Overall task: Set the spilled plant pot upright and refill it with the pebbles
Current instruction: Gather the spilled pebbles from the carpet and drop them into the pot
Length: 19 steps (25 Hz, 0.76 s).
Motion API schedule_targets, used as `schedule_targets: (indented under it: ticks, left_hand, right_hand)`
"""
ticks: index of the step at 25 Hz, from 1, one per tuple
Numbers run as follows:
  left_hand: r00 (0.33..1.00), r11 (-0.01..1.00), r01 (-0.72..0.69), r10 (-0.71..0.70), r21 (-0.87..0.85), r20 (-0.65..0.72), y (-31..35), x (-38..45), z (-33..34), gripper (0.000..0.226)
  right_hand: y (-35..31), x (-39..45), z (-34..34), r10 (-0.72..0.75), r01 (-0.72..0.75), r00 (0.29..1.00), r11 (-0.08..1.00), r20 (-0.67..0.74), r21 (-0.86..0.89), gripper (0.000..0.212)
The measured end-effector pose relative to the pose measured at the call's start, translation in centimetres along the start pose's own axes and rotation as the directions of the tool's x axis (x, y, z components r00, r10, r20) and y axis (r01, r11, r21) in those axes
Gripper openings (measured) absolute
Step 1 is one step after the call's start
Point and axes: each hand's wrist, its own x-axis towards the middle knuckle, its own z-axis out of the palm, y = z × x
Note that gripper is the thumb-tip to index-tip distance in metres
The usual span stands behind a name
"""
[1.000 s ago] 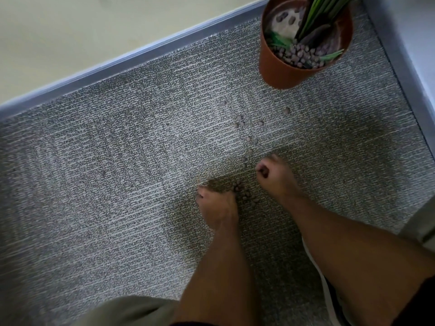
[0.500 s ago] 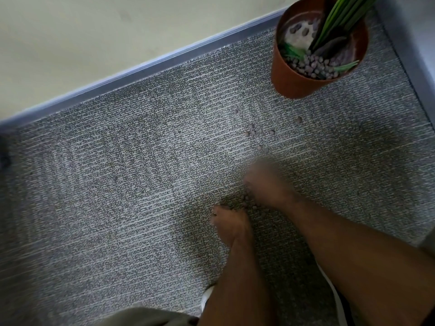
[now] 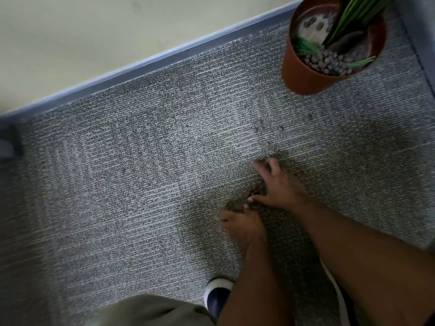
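**Loose pebbles on carpet: rake them together, then scoop**

The plant pot point(image 3: 313, 76) stands upright on the carpet point(image 3: 141, 184), well beyond the hands and off to the right, with a layer of pebbles already inside around the green leaves point(image 3: 353, 17). What is left is the loose scatter on the floor.

The right hand point(image 3: 280, 187) rests on the carpet with its fingers spread and only lightly bent, thumb reaching back toward the other hand; its grip holds nothing that shows. Just nearer the person, the left hand point(image 3: 244, 225) lies with its fingers down on the carpet; it is blurred, and whether its grip encloses any stones I cannot tell. A small heap of pebbles point(image 3: 255, 191) sits between the two hands, under the right palm's inner edge. Stray pebbles point(image 3: 260, 128) lie beyond the right fingertips, toward the pot.

These stones look small, hard, light and round, so they will likely roll and snag in the pile. Pinching them singly would be slow; sweeping them into the heap and cupping from both sides seems the better hold.
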Motion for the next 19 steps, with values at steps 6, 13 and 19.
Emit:
schedule_targets:
  ticks: [6,13,19]
  left_hand:
    - [0.994,0.991,-0.113,0.114,-0.070,0.005,1.4,0.7,-0.4,0.024]
    - [0.978,0.969,-0.207,0.205,-0.133,-0.025,3.3,0.9,0.4,0.019]
    - [0.993,0.969,-0.114,0.114,-0.220,-0.015,4.5,1.9,0.3,0.026]
  right_hand:
    - [-1.4,0.9,-1.6,-0.066,0.064,0.998,0.994,0.022,0.086,0.045]
    - [0.2,-0.5,0.4,-0.226,0.224,0.974,0.973,0.026,0.060,0.037]
    - [1.5,-1.4,2.2,-0.329,0.337,0.939,0.939,0.104,-0.075,0.084]
